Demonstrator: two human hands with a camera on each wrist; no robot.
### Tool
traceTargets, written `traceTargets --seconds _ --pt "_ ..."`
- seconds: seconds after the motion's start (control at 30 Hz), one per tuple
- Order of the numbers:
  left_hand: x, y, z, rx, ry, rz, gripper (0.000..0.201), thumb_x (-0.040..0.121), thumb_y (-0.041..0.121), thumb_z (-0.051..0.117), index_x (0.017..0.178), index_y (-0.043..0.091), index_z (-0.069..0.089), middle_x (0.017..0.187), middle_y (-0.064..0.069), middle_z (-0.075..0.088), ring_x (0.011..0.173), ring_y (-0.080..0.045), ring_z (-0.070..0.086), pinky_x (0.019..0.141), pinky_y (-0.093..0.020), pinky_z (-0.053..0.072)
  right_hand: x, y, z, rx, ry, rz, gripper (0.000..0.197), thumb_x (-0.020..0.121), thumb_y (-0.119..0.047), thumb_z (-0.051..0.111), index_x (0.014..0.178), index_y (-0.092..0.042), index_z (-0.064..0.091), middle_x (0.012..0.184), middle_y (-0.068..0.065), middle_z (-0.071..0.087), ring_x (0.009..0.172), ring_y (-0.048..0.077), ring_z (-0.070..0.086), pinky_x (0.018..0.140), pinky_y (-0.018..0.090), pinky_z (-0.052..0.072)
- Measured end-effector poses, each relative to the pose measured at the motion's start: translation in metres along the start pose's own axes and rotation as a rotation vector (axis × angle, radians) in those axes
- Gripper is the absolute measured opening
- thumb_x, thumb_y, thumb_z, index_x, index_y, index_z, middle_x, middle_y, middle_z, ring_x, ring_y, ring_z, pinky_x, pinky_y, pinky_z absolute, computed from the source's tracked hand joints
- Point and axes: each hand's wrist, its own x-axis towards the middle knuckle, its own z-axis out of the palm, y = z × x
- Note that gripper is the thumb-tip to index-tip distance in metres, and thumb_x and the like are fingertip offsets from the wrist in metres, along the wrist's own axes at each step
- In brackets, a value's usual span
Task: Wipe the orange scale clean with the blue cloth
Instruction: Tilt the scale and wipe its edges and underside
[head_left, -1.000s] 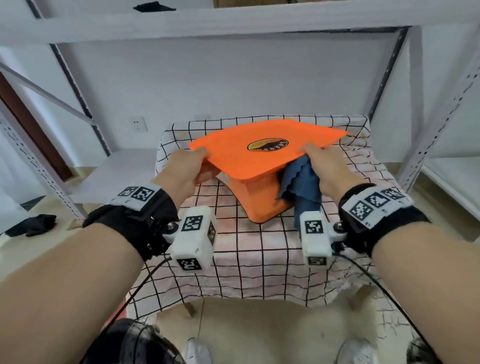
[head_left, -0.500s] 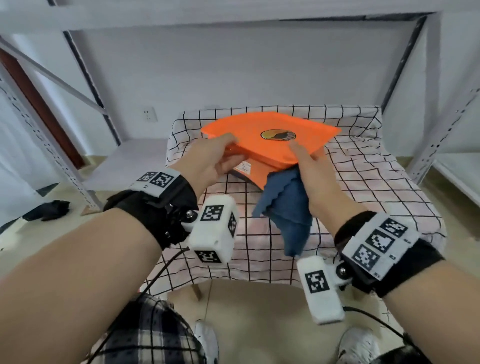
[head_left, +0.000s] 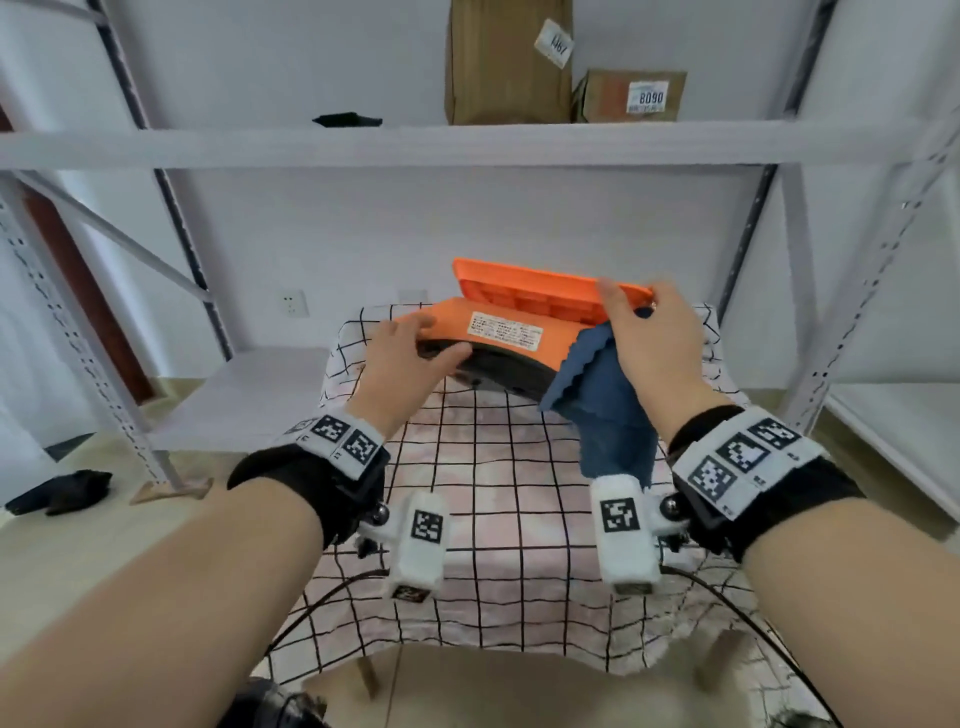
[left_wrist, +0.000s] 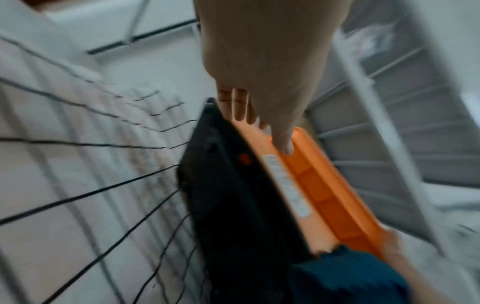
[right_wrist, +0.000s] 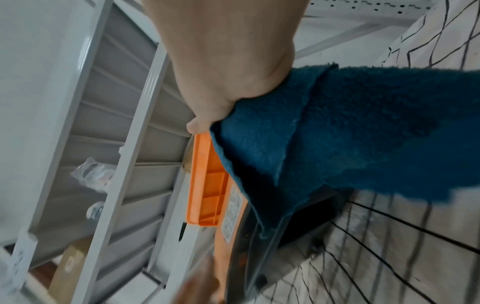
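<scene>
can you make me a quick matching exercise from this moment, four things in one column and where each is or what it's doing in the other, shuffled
Things:
1. orange scale
2. blue cloth
3. left hand
4. cardboard boxes

Places or states:
A. on the upper shelf
B. hangs from the right hand
C. tipped up, black underside showing
D. grips the scale's left end

Pairs: 1-C, 2-B, 3-D, 4-A

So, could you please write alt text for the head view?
Two hands tip an orange scale up over a checked tablecloth; the left hand grips one end, the right hand the other, with a blue cloth.
</scene>
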Motion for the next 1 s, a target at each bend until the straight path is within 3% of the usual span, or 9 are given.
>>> traceTargets --seconds 0.1,0.27,0.4,0.53,0.7,0.77,0.83,0.93,1.0 --pt "0.007 -0.015 0.015 0.006 -0.024 0.011 0.079 0.073 0.043 0.077 0.139 0.025 0.035 0.134 -0.010 0.027 0.126 -0.026 0.034 0.110 -0.034 0.030 0.017 0.003 0.000 -0.020 0.036 -0.002 0.043 0.086 -0.057 0.052 0.081 -0.015 0.050 0.073 -0.007 0.051 0.069 0.012 0.048 0.064 0.027 0.038" --pt "0.037 -0.012 0.014 0.206 0.079 -0.073 0.089 0.077 0.051 0.069 0.147 0.021 0.025 0.146 -0.012 0.027 0.132 -0.033 0.030 0.107 -0.047 0.030 0.037 0.011 -0.004 -0.036 0.042 -0.041 0.044 0.087 -0.055 0.052 0.080 -0.011 0.051 0.071 -0.006 0.047 0.068 0.013 0.045 0.062 0.025 0.037" --pt "0.059 -0.018 0.002 0.095 0.014 0.011 0.059 0.082 0.034 0.070 0.131 0.010 0.047 0.125 -0.012 0.055 0.115 -0.029 0.051 0.092 -0.034 0.039 0.048 0.016 -0.005 -0.034 0.049 -0.056 0.041 0.085 -0.055 0.055 0.082 -0.015 0.053 0.075 -0.003 0.052 0.071 0.013 0.049 0.060 0.023 0.037" --pt "0.062 0.003 0.000 0.107 0.074 0.127 0.048 0.081 0.035 0.071 0.118 0.007 0.056 0.113 -0.011 0.056 0.103 -0.026 0.052 0.086 -0.032 0.039 0.059 0.014 -0.019 0.038 0.223 0.025 0.057 0.081 -0.052 0.063 0.120 -0.015 0.042 0.089 -0.007 0.054 0.085 0.011 0.053 0.078 0.026 0.041" --pt "0.052 0.021 0.011 0.005 0.162 0.156 0.046 0.083 0.037 0.069 0.116 0.008 0.055 0.110 -0.004 0.049 0.096 -0.015 0.046 0.081 -0.021 0.033 0.069 -0.001 -0.043 0.173 0.509 -0.064 0.043 0.077 -0.051 0.064 0.098 -0.028 0.035 0.091 -0.002 0.053 0.084 0.017 0.057 0.083 0.034 0.049" --pt "0.046 0.018 0.014 0.016 0.183 0.151 0.049 0.082 0.038 0.070 0.119 0.008 0.056 0.114 -0.008 0.048 0.103 -0.020 0.048 0.089 -0.025 0.037 0.069 -0.009 -0.042 0.177 0.571 -0.182 0.039 0.079 -0.046 0.065 0.099 -0.026 0.038 0.097 -0.004 0.046 0.089 0.015 0.049 0.086 0.023 0.045" --pt "0.041 0.016 0.015 0.055 0.212 0.134 0.054 0.081 0.042 0.070 0.121 0.009 0.057 0.117 -0.010 0.045 0.110 -0.025 0.047 0.098 -0.033 0.040 0.062 -0.014 -0.027 0.077 0.446 -0.257 0.043 0.080 -0.039 0.066 0.108 -0.014 0.046 0.095 -0.009 0.043 0.090 0.012 0.044 0.083 0.008 0.037" --pt "0.039 0.018 0.011 0.133 0.222 0.115 0.056 0.080 0.047 0.068 0.122 0.011 0.059 0.117 -0.010 0.044 0.112 -0.026 0.045 0.098 -0.038 0.041 0.042 -0.001 0.008 -0.256 0.040 -0.367 0.054 0.080 -0.045 0.065 0.121 -0.013 0.047 0.097 -0.003 0.059 0.094 0.022 0.057 0.096 0.032 0.041" --pt "0.040 0.019 0.007 0.155 0.193 0.107 0.057 0.081 0.049 0.067 0.123 0.012 0.059 0.116 -0.010 0.045 0.112 -0.027 0.045 0.098 -0.039 0.042 0.033 0.012 0.015 -0.474 -0.040 -0.504 0.044 0.085 -0.040 0.061 0.119 -0.015 0.049 0.094 -0.001 0.063 0.092 0.022 0.059 0.098 0.035 0.032"
